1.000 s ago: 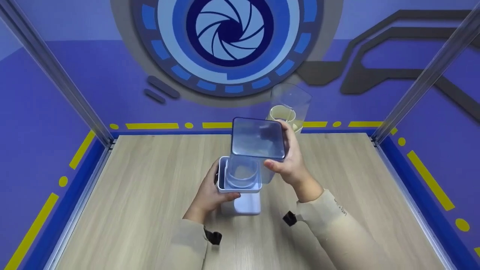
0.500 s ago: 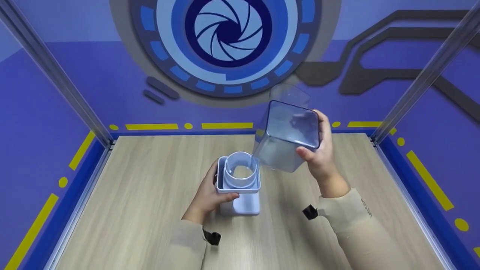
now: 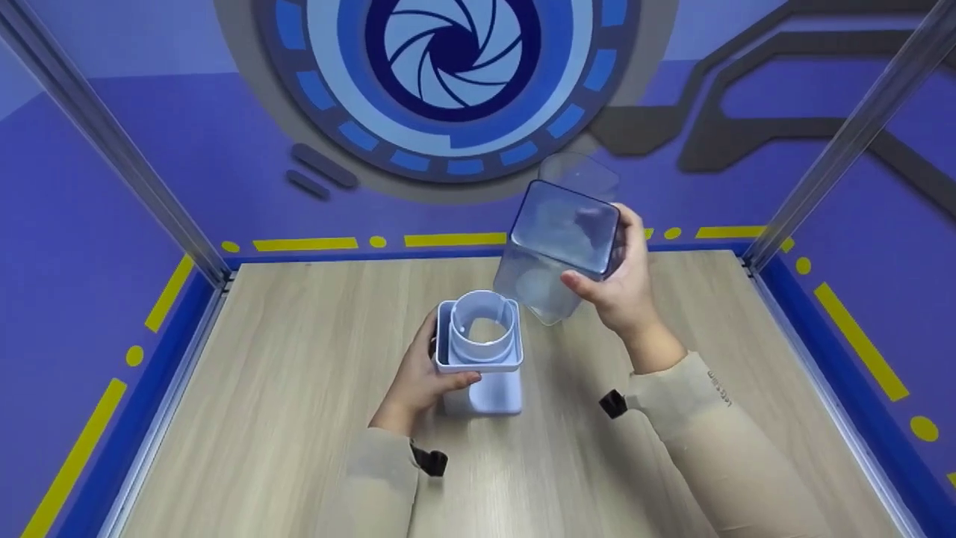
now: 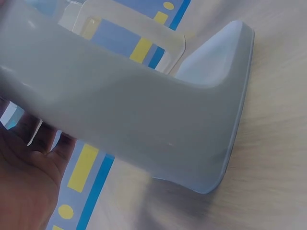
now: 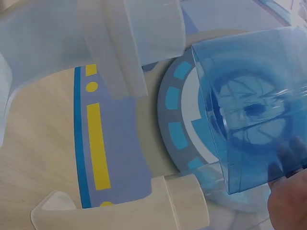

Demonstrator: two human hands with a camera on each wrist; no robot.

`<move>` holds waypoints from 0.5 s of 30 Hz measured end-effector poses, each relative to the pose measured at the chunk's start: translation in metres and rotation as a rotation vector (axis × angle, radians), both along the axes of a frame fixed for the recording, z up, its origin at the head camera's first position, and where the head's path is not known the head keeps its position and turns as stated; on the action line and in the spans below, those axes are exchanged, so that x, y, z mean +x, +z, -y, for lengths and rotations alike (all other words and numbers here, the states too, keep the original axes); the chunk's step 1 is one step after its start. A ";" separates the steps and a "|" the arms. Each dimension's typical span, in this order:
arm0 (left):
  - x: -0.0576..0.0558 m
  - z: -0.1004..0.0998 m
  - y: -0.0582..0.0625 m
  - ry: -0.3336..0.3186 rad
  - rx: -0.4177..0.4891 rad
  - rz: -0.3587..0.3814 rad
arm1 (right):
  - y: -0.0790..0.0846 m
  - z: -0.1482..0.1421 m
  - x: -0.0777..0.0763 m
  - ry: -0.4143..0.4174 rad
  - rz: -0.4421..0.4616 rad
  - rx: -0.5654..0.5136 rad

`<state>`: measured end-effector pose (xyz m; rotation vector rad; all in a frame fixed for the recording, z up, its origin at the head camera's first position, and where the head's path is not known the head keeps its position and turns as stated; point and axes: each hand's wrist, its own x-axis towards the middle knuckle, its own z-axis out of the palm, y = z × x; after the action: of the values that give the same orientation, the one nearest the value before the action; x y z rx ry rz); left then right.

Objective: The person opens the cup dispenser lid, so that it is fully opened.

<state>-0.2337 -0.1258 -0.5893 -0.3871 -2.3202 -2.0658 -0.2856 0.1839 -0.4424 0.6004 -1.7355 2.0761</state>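
In the head view my left hand (image 3: 418, 381) grips a light-blue plastic stand (image 3: 497, 392) just under its square top, which carries a round collar (image 3: 482, 329). The stand's tall body (image 4: 129, 96) and flared foot fill much of the left wrist view, and the foot is on the table. My right hand (image 3: 624, 299) holds a clear bluish square container (image 3: 564, 228) tilted, up and to the right of the collar and apart from it. Fingers (image 5: 285, 160) show through its wall in the right wrist view. No contents show in the container.
Behind the container stands a second, cream stand (image 5: 124, 211) with a clear container (image 3: 581, 168) on top; the head view mostly hides it. The wooden table (image 3: 299, 448) is bounded by printed blue panels (image 3: 142, 187) and metal posts (image 3: 119, 142).
The bluish container has moved off from above the collar, to the right and back, then slightly left again. The left hand keeps its grip on the stand. The head view has tilted slightly.
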 end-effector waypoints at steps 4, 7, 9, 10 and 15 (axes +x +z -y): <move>-0.001 -0.001 -0.001 -0.011 0.005 0.007 | -0.002 0.008 -0.006 -0.034 0.029 0.046; -0.002 -0.002 -0.001 -0.019 0.011 0.013 | -0.002 0.014 -0.012 -0.038 0.066 0.058; -0.001 -0.002 0.000 -0.017 0.009 0.017 | -0.002 0.019 -0.015 -0.036 0.083 0.086; -0.001 -0.002 0.000 -0.016 0.011 0.017 | -0.002 0.021 -0.017 -0.039 0.089 0.110; -0.002 0.002 0.001 -0.015 0.019 0.010 | -0.001 0.033 -0.024 -0.054 0.093 0.243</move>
<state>-0.2356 -0.1279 -0.5886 -0.3948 -2.3081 -2.1002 -0.3093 0.1511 -0.4438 0.5257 -2.0522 1.8987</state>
